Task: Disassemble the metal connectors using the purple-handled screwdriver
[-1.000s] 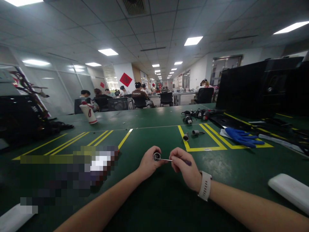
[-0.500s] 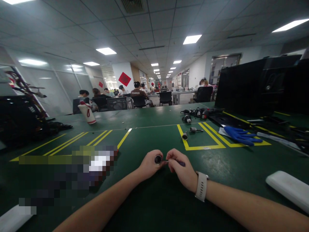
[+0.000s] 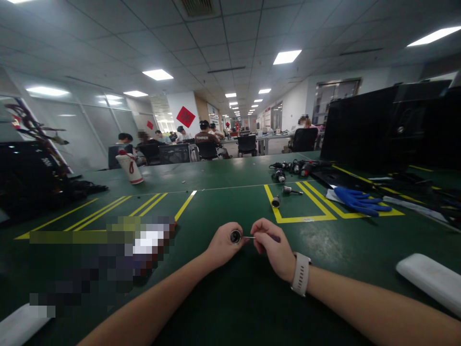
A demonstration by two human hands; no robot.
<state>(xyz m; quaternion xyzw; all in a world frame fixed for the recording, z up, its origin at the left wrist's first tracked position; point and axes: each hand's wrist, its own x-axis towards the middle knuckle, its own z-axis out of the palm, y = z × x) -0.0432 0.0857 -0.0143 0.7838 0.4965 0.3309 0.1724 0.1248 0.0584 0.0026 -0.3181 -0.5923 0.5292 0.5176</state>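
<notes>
My left hand [image 3: 221, 244] is closed around a small round metal part [image 3: 235, 236], its dark open end turned toward me. My right hand [image 3: 277, 254] grips a small screwdriver [image 3: 249, 237]. The thin shaft points left at the side of the metal part, while its dark handle lies mostly behind my fingers. Whether the tip touches the part or sits in it, I cannot tell. Both hands are close together above the green table. Past them lie a similar short metal cylinder [image 3: 275, 202] and a metal piece with a thin stem [image 3: 288, 190].
A blue glove [image 3: 356, 199] lies to the right, near a cluster of dark metal parts [image 3: 280, 175]. Yellow tape [image 3: 306, 220] marks areas on the green table [image 3: 230, 298]. A white cup [image 3: 131, 168] stands at the back left. Black equipment [image 3: 374, 129] is at the right. People sit at desks beyond.
My right hand has shifted slightly right, away from my left hand, and more of the screwdriver shaft shows between them. The left hand has barely moved.
</notes>
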